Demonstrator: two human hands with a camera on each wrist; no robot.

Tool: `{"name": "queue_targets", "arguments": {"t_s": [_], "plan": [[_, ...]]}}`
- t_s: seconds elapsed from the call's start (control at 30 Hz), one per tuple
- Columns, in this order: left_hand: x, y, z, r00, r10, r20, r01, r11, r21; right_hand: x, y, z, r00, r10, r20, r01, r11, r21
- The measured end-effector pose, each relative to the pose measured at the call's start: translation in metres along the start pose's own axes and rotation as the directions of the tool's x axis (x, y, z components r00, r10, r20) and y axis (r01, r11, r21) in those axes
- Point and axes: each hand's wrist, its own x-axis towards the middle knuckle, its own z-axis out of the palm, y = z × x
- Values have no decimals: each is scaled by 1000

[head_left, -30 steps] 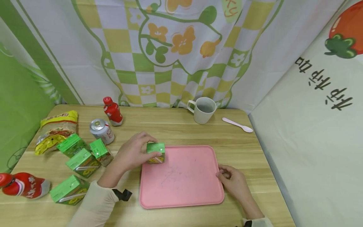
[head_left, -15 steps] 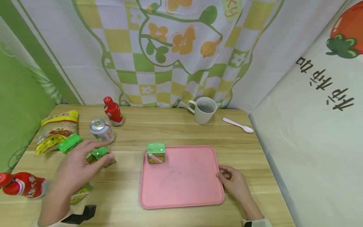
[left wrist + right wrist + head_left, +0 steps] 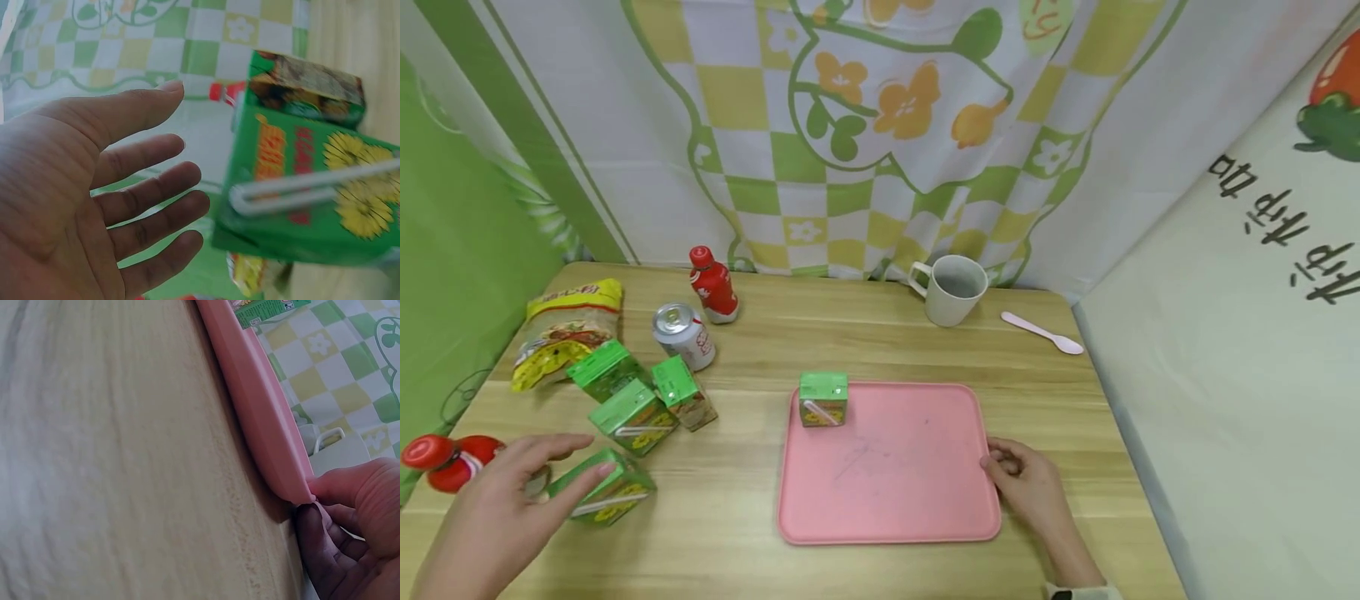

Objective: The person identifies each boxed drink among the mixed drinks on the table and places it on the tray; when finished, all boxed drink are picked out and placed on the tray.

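My left hand (image 3: 501, 517) hovers at the lower left with its fingers apart, beside the nearest green drink carton (image 3: 622, 486). In the left wrist view the fingers (image 3: 156, 215) are spread, and a gap separates them from a carton (image 3: 294, 228) with a white straw. My right hand (image 3: 1033, 492) pinches the right rim of a pink tray (image 3: 895, 467) between thumb and fingers; the right wrist view shows the tray edge (image 3: 265, 425) in that pinch. One green carton (image 3: 823, 402) stands on the tray's back left corner.
Several more cartons (image 3: 634, 417) stand left of the tray, near a yellow food bag (image 3: 568, 329), a silver can (image 3: 685, 337) and a red bottle (image 3: 715, 287). Another red bottle (image 3: 452, 462) is partly behind my left hand. A mug (image 3: 953, 296) and spoon (image 3: 1043, 333) are at the back right.
My left hand has let go of the carton on the tray and moved left to the nearest loose carton. My right hand stays on the tray rim. The head view has shifted slightly.
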Motion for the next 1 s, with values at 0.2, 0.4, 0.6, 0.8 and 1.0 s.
{"name": "queue_targets", "arguments": {"t_s": [0.2, 0.4, 0.6, 0.8, 1.0], "plan": [[-8, -17, 11, 999, -29, 14, 29, 1000, -6, -2, 2, 2, 1000, 11, -21, -11, 999, 32], [-4, -22, 12, 997, -42, 67, 40, 999, 31, -2, 4, 1, 999, 30, -24, -29, 999, 25], [0, -21, 11, 997, -6, 72, 3, 999, 39, 0, 4, 1, 1000, 17, -25, -16, 1000, 16], [5, -22, 13, 996, 23, 91, -26, 999, 39, 1, 3, -1, 1000, 9, -11, -9, 1000, 17], [6, -21, 14, 994, 40, 106, -47, 997, 62, 1, 4, -2, 1000, 11, 21, -11, 1000, 8]]}}
